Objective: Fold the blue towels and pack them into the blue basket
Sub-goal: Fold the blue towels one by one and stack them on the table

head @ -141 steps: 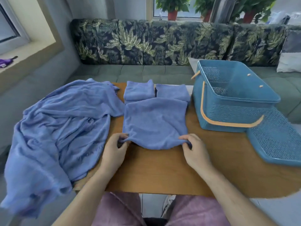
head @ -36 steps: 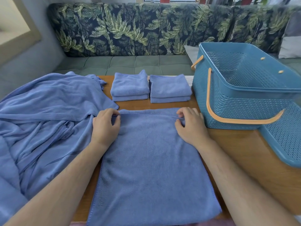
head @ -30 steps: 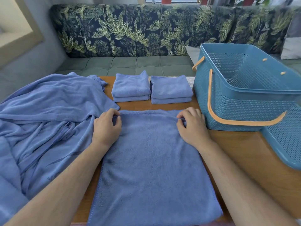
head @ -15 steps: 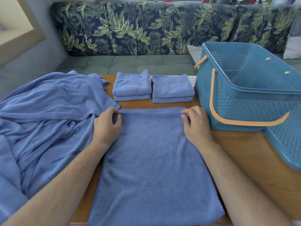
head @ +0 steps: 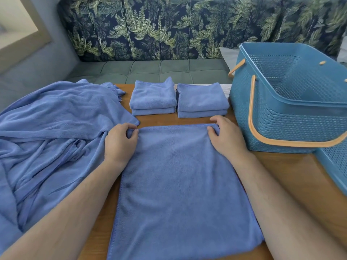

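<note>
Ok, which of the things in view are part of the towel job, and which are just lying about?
Job: flat towel, far corners pinched by left hand and right hand; left folded stack; right folded stack; unfolded heap; blue basket.
Lying about: perforated blue panel; sofa; grey cushion.

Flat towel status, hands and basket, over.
Left hand and right hand pinch flat towel at far corners. Two folded towels behind it. Blue basket shows no towels; path clear.
</note>
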Available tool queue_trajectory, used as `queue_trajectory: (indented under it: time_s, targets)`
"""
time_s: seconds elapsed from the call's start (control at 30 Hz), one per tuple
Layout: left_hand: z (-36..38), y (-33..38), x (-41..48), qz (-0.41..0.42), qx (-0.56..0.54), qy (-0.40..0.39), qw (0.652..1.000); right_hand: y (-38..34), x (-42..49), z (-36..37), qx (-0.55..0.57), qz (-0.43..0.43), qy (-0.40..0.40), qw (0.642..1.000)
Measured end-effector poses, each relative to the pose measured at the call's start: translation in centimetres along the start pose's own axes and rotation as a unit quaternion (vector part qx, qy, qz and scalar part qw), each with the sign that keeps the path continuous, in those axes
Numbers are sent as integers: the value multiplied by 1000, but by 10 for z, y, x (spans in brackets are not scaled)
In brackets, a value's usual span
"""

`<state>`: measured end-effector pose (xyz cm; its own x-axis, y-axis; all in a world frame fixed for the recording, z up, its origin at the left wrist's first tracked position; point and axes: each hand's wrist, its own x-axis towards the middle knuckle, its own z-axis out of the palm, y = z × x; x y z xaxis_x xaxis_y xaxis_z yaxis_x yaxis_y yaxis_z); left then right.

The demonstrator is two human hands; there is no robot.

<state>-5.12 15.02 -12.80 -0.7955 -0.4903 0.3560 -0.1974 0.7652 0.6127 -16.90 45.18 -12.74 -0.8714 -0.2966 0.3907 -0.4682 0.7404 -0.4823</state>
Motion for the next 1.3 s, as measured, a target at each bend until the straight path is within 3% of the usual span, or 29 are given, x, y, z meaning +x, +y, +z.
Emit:
queue_trajectory:
  time_s: [0.17, 0.3, 0.5, 0.67, 0.8, 1.0, 1.3]
  targets:
    - [6, -6, 2, 37, 54, 3, 998, 0, 0, 6, -9, 2, -23, 1000]
    - [8, -5, 1, 43, 70, 9, 997, 2, -1, 6, -33, -45, 31, 998]
    - [1, 2, -3, 39, -33, 28, 998, -7, -7, -1, 43, -37, 51, 997]
    - [-18, 10, -14, -24, -155, 23, 987, -18, -16, -17, 39, -49, 25, 998]
    - [-52, 18, -18, -11, -177, 6, 984, -33, -17, -53, 65, -28, 7, 997]
    - [-129, 46, -9, 38, -117, -28, 992, -71, -15, -131, 59, -8, -12, 998]
    - [-220, 106, 14, 63, -135, 40, 988, -120, 2, -218, 108, 19, 0, 994]
